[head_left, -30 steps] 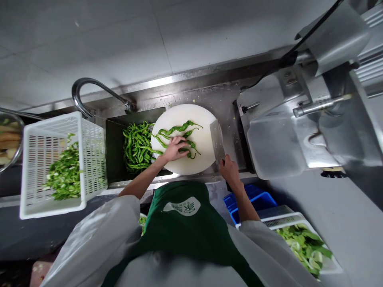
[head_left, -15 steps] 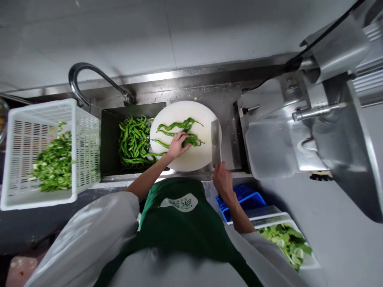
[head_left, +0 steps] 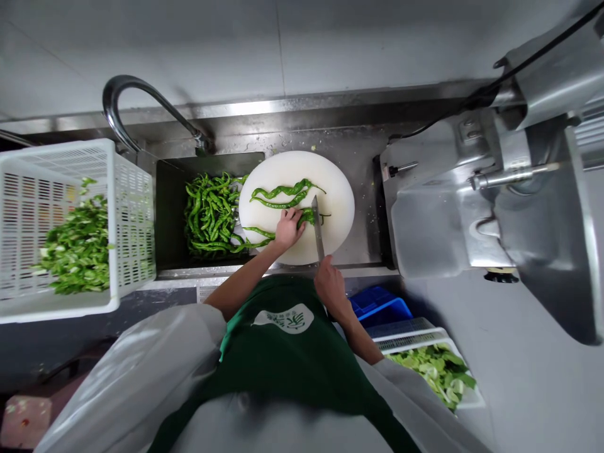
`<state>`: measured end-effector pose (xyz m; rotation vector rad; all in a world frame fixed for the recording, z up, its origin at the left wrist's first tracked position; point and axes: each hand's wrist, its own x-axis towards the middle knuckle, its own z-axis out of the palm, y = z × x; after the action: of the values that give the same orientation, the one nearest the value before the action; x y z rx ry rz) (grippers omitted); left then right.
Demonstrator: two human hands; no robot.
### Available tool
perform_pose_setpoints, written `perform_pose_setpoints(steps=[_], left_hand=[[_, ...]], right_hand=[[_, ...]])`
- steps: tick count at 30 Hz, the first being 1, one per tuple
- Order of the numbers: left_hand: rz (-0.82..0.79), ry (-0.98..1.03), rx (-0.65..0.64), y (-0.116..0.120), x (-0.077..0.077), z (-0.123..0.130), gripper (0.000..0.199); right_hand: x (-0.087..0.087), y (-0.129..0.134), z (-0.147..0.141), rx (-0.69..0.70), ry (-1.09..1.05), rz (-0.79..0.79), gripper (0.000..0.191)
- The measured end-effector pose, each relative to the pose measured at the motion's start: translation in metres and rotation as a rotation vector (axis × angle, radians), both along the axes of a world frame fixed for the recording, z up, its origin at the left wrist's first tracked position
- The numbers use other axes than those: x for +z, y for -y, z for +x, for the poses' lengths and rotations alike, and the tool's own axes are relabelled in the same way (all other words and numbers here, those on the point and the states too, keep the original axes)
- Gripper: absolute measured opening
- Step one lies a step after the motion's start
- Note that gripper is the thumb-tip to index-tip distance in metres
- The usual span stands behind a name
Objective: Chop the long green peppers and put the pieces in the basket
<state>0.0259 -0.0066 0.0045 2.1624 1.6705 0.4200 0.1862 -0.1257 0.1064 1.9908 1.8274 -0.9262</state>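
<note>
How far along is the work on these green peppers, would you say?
Cut greens, possibly sliced peppers, already lie in the white basket. The left hand steadies some peppers on the cutting board, with the knife in the right hand over them. Whole peppers beside them and the pile in the sink look left to cut.

Loose pale grey-white sleeves (head_left: pixel 136 358), dark green apron (head_left: pixel 283 352), white leaf-shaped badge (head_left: pixel 287 318), green lettering, bare hands

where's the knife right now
In the head view, the knife is in the right hand, its blade across the peppers beside the left hand.
</note>
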Motion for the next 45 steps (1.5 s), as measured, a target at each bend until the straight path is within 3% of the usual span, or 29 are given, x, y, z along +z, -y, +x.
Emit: perform_pose_setpoints(steps=[5,12,18,21,26,30,36,39,45], left_hand=[[0.020,0.006,-0.003,-0.007,-0.002,-0.003,0.041],[-0.013,0.047,0.005,-0.007,0.000,-0.001,0.040],[0.001,0.070,0.041,-0.008,0.006,-0.008,0.036],[0.034,0.069,0.131,-0.026,0.012,-0.013,0.032],[0.054,0.011,0.161,-0.074,0.019,-0.015,0.035],[-0.036,-0.004,0.073,-0.101,0.020,-0.022,0.038],[-0.058,-0.013,-0.045,-0.084,0.022,-0.040,0.042],[-0.049,-0.073,-0.103,-0.075,0.019,-0.044,0.053],[-0.039,-0.081,-0.096,-0.077,0.007,-0.042,0.041]], right_hand=[[-0.007,-0.019,-0.010,0.049,0.029,-0.001,0.056],[-0.001,-0.033,0.004,0.055,-0.024,-0.043,0.057],[-0.022,-0.040,0.011,-0.012,-0.048,-0.043,0.043],[-0.028,-0.041,0.033,-0.003,-0.052,-0.016,0.032],[-0.025,-0.040,0.068,0.002,0.084,0.011,0.028],[-0.023,-0.035,0.075,0.045,0.091,0.030,0.026],[-0.021,-0.043,0.074,0.073,0.052,0.056,0.028],[-0.017,-0.062,0.073,0.102,0.021,0.074,0.031],[-0.010,-0.102,0.061,0.130,-0.005,0.075,0.037]])
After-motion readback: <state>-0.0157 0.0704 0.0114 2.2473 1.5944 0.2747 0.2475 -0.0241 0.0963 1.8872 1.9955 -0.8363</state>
